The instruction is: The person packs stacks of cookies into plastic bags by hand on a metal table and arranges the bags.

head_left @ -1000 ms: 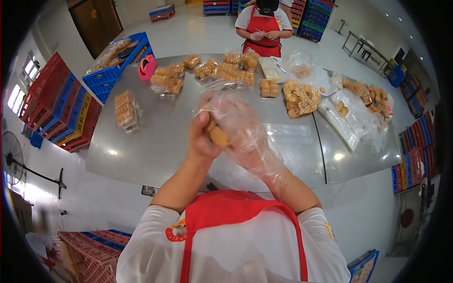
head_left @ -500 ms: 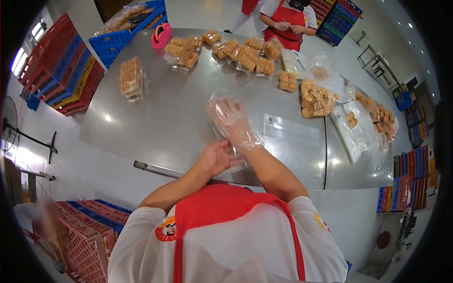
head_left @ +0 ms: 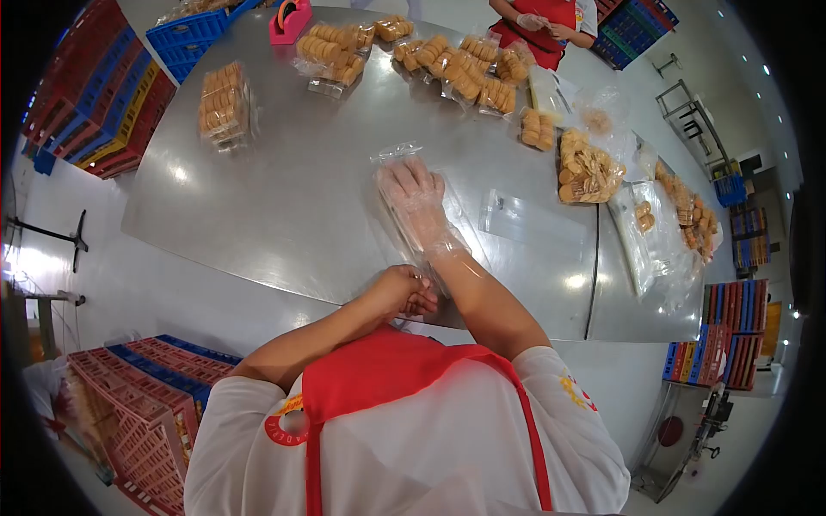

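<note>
A clear plastic bag [head_left: 397, 152] lies lengthwise on the steel table in front of me. My right hand [head_left: 415, 196], in a clear plastic glove, rests flat on it with the fingers stretched out. What lies under the palm is hidden. Nearer my body, my bare left hand [head_left: 406, 292] is closed at the near end of the bag, its fingers curled in a pinch by the wrist of the other hand. Right of my gloved hand lies a flat clear plastic sleeve [head_left: 533, 222].
Packed biscuits [head_left: 465, 73] line the table's far side, with a biscuit stack [head_left: 225, 105] at the left. A pink tape dispenser [head_left: 290, 21] stands at the back. Clear bags [head_left: 658, 232] and a biscuit bag [head_left: 588, 168] lie right. A co-worker [head_left: 544, 30] stands opposite; crates [head_left: 95, 95] surround the table.
My left hand has gone from spread fingers to a closed pinch, moving slightly down. My right hand has flattened on the bag. The whole view has shifted a little.
</note>
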A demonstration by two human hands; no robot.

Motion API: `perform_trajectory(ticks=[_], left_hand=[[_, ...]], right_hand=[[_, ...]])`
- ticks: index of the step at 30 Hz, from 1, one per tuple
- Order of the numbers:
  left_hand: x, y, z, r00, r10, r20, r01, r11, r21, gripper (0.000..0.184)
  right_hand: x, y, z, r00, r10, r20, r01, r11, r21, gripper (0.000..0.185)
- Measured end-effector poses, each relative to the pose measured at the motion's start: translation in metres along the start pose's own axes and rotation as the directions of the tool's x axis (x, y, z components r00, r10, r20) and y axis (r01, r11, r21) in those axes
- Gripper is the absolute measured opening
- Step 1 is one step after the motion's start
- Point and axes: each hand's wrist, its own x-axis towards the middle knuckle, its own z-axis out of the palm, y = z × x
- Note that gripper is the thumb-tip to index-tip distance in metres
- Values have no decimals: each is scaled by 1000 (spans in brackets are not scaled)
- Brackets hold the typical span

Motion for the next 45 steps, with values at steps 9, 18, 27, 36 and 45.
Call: perform_trajectory(ticks=[9, 18, 27, 36, 45], left_hand=[[-11, 13, 6, 997, 41, -58, -43, 999, -32, 18], [1, 16, 3, 997, -80, -23, 83, 985, 148, 21], [-56, 28, -27, 944, 312, -107, -239, 870, 432, 19], [-34, 61, -93, 208, 952, -223, -115, 250, 961, 13], [-24, 62, -89, 228, 962, -148, 94, 130, 987, 11]], right_hand=[[-27, -9, -47, 991, 78, 105, -83, 995, 47, 46], [-63, 16, 8, 959, 114, 260, -190, 938, 290, 29], [-159, 0, -95, 718, 181, 673, -538, 757, 371, 19], [-116, 68, -206, 618, 785, 52, -725, 543, 424, 16], [46, 158, -25, 959, 256, -118, -265, 962, -68, 20]])
